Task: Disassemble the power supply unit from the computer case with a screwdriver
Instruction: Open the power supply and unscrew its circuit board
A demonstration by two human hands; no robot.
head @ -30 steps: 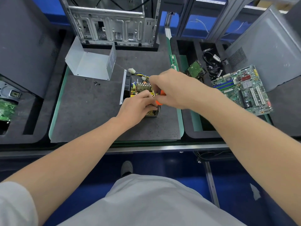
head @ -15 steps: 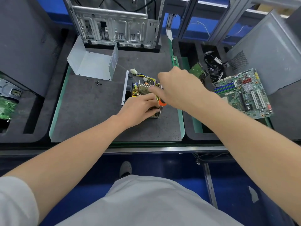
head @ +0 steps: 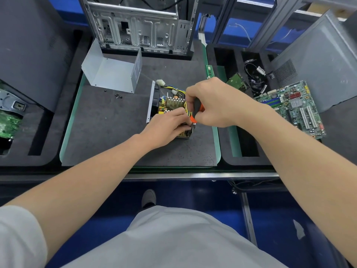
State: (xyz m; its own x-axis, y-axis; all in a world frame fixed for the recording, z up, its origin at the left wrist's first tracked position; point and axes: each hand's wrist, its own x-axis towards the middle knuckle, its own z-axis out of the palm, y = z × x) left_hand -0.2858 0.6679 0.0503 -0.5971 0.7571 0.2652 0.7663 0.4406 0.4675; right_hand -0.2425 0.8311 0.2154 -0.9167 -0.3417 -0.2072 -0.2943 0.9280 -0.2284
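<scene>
One power supply unit (head: 173,103) under left hand (head: 165,127)

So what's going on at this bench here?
A person is taking apart a power supply unit on a dark mat. Their left hand holds the opened unit steady while the right hand grips an orange-and-black screwdriver at its near corner. Its metal cover lies behind, beside loose screws, before the computer case.

Orange-and-black screwdriver (head: 196,111); yellow wires (head: 181,91); green motherboard (head: 293,107); dark grey mat (head: 108,128), green-edged
</scene>
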